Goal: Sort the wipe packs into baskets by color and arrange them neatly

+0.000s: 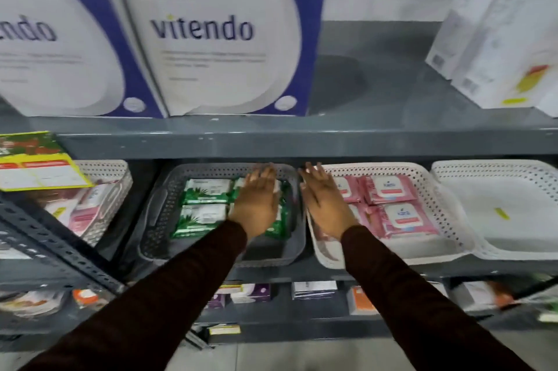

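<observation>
Two open hands [287, 204], four green packs [205, 207], four pink packs [389, 204]

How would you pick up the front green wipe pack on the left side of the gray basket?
Take the front-left green pack by its two long edges, coming down from above. It lies flat, label up, in the gray basket, close beside its neighbours and the left wall, so a sideways grip probably has no room. The left hand, open, hovers over the right-hand packs, nearest to it.
</observation>
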The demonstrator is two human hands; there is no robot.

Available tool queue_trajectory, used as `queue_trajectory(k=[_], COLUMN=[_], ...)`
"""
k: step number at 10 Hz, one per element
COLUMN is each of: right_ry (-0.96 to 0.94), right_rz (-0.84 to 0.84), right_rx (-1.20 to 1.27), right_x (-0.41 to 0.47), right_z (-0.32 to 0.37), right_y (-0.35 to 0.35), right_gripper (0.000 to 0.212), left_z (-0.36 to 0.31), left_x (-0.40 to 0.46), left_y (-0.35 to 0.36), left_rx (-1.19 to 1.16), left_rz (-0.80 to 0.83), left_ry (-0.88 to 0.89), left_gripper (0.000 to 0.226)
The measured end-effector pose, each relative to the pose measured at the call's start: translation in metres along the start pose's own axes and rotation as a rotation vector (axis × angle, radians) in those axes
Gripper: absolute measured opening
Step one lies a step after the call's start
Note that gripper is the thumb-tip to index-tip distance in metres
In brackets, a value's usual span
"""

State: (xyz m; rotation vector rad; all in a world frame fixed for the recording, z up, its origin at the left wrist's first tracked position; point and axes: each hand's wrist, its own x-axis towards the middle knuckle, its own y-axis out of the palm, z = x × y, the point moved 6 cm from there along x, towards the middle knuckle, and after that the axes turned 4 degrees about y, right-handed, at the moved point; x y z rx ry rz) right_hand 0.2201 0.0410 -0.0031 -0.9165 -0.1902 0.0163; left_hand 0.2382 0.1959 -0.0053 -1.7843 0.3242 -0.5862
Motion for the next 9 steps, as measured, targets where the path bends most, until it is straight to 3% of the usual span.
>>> queue_trajectory(k=[1, 2, 3, 4, 5, 6, 8, 9], right_ry=[0.116, 0.272, 0.326, 0.261, 0.22, 0.227, 0.271, 0.103], right_rz=[-0.062, -0.059, 0.046, 0.178, 0.162, 0.173, 0.236, 0.024], right_rx=[-0.14, -0.297, -0.407, -0.433, -0.529, -0.573, -0.514, -0.48], right_x=[-0.024, -0.034, -0.028, -0.02, -0.021, -0.025, -0.022, -0.056], right_z=[-0.073, -0.147, -0.193, -0.203, -0.203, -0.211, -0.204, -0.174], right_y=[-0.056, -0.095, -0.102, -0.083, -0.069, -0.065, -0.071, -0.089], right_gripper=[0.065, 0.081, 0.07, 0.062, 0.077, 0.067, 0.064, 0.064], left_z=[-0.074, -0.115, -0.128, -0.132, -0.136, -0.137, -0.154, -0.188], left_x=[0.029, 0.049, 0.063, 0.073, 0.078, 0.075, 0.085, 0.066], left_y=[0.031, 0.064, 0.091, 0.114, 0.121, 0.12, 0.098, 0.07], left_rx=[-0.076, -0.073, 0.015, 0.011, -0.014, 0.013, 0.259, 0.13], left_rz=[0.044, 0.13, 0.241, 0.311, 0.273, 0.269, 0.36, 0.121], left_ry=[0.047, -0.032, -0.148, -0.216, -0.171, -0.155, -0.194, -0.072], left_gripper=[0.062, 0.063, 0.066, 0.064, 0.064, 0.064, 0.063, 0.061])
